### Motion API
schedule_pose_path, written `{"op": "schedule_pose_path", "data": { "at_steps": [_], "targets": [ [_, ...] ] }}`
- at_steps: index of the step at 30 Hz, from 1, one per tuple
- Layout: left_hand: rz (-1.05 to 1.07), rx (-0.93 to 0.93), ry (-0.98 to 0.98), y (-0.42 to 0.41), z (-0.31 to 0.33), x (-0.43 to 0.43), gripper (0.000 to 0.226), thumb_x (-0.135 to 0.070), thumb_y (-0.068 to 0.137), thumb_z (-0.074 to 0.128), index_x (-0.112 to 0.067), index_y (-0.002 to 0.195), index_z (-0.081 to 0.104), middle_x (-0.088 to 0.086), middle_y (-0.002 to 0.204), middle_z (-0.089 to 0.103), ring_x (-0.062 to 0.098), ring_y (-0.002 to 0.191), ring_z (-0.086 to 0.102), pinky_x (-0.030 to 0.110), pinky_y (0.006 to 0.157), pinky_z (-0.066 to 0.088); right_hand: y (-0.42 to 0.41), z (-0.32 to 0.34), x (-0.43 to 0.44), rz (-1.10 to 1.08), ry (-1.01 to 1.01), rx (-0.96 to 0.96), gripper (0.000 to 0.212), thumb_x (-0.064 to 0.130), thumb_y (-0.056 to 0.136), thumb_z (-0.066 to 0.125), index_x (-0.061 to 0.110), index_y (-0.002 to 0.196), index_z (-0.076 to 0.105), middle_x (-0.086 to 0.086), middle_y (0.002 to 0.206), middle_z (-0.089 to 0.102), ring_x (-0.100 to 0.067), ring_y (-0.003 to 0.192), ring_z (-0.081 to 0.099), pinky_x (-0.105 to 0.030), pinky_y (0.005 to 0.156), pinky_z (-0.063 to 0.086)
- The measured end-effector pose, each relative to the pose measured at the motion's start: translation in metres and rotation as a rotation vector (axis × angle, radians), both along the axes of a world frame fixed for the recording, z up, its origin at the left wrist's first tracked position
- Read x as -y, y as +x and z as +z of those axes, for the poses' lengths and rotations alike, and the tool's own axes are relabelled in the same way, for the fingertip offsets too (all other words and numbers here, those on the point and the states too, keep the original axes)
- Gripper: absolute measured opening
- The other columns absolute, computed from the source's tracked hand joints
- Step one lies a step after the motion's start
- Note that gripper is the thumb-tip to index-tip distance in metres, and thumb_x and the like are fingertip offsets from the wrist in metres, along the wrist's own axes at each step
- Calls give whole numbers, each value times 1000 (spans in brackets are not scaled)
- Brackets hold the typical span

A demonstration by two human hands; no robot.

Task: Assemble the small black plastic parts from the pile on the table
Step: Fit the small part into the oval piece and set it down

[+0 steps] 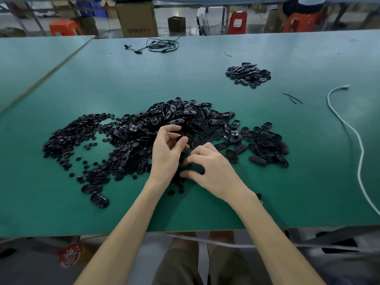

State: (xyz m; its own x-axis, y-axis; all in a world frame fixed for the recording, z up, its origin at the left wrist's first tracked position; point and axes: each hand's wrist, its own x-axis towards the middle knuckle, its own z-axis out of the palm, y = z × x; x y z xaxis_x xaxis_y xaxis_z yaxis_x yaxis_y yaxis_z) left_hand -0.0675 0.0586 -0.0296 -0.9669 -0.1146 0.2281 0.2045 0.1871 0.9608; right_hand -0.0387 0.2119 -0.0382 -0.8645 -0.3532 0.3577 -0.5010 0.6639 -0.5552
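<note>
Pinching black part [182, 138] with left grip [166, 154], pile's [174, 118] 6 o'clock. Cannot tell right grip's [213, 170] hold. Reads "OTOR" on 11 o'clock box [136, 17].

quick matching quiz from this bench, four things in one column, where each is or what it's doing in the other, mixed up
1 left hand
2 white cord
3 black cable coil
4 small separate pile

a near the far edge of the table
b pinching a black part
c along the table's right side
d beyond the big pile, to its right

Pairs: 1-b, 2-c, 3-a, 4-d
</note>
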Motion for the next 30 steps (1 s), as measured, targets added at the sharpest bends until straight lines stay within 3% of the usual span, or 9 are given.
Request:
{"op": "schedule_pose_path", "data": {
  "at_steps": [4, 8, 12, 20, 27, 30],
  "targets": [
    [-18, 1, -54, -2, -2, 0, 16, -4, 103, 60, -12, 112, 72, 12, 95, 71, 14, 79, 68, 28, 78, 57, 0, 2, 0, 24, 33, -5, 19, 33, 89, 81, 18, 101, 80, 9, 99, 62, -15, 104, 48, -25, 94, 43],
    [-11, 6, 12, -2, -3, 1, 15, -5, 103, 61, -13, 109, 73, 10, 81, 74, 20, 75, 71, 34, 74, 60, 0, 2, 2, 33, 32, 10, 13, 26, 90, 79, 15, 98, 80, 6, 99, 64, -19, 102, 48, -27, 94, 43],
    [-32, 7, 27, -1, -2, 1, 13, -4, 100, 65, -10, 107, 74, 9, 75, 74, 17, 68, 71, 27, 68, 58, 1, 2, 2, 36, 40, 6, 12, 24, 92, 78, 13, 95, 78, 3, 98, 64, -21, 100, 48, -32, 93, 44],
    [-44, 9, 66, -2, -4, 1, 15, 1, 100, 64, -7, 107, 74, 8, 85, 77, 19, 76, 75, 26, 72, 58, 3, 4, 3, 68, 83, -19, 20, 27, 96, 74, 16, 112, 78, 0, 105, 65, -28, 109, 54, -36, 100, 45],
    [-42, -11, 44, -4, -6, 1, 20, 1, 99, 65, -13, 109, 75, 4, 99, 77, 15, 86, 75, 25, 80, 58, 3, 0, 3, 63, 70, -73, 9, 16, 99, 70, 9, 99, 76, -1, 107, 69, -30, 105, 57, -40, 95, 49],
    [-59, -10, 80, -5, -7, 1, 19, 3, 99, 63, -9, 108, 74, 7, 95, 77, 19, 85, 77, 25, 76, 59, 1, -2, 3, 15, 49, -89, 7, 14, 99, 69, 8, 98, 73, 0, 109, 69, -25, 106, 57, -36, 95, 50]
  ]
}}
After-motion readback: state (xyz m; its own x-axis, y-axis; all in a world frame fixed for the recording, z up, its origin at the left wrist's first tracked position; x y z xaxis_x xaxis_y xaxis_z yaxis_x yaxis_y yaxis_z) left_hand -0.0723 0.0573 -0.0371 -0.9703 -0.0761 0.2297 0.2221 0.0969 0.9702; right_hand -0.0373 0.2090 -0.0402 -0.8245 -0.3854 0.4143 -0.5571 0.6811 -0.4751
